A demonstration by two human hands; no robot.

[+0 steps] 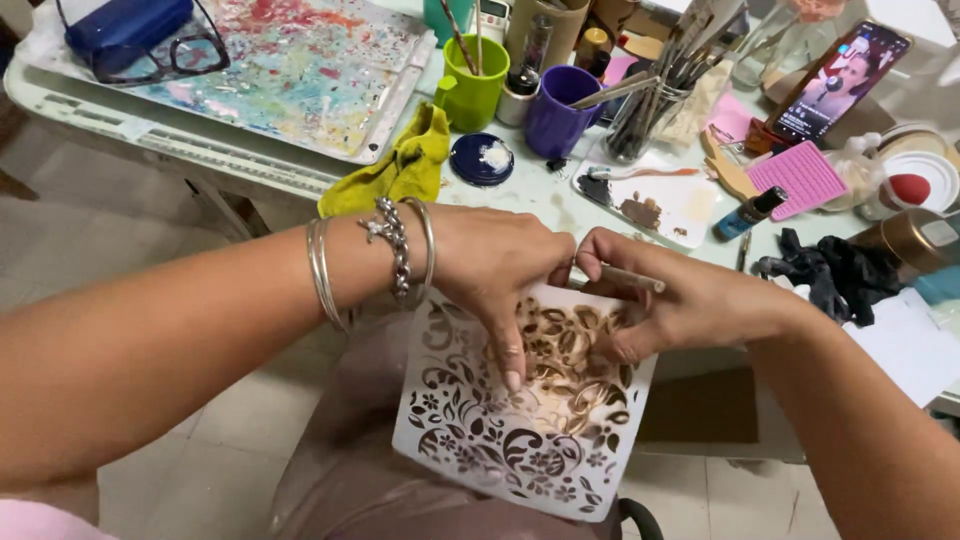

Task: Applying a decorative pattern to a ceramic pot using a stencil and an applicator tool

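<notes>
Held over the lap, near edge of the bench [560, 215]: a white floral stencil [520, 425], pressed flat by the left hand [500, 275] with fingers spread and one fingertip pinning the cut pattern — apparently to stop it sliding. Right hand [670, 305] closed around a slim brush handle [632, 279], working bronze colour through the openings (tip hidden behind the fingers). Kept within reach farther back: a yellow cloth [395, 170], a green cup [475, 85], a purple mug [552, 112], a jar of brushes [645, 115] and a smeared palette [655, 205] — a propped phone [840, 80] at far right.
</notes>
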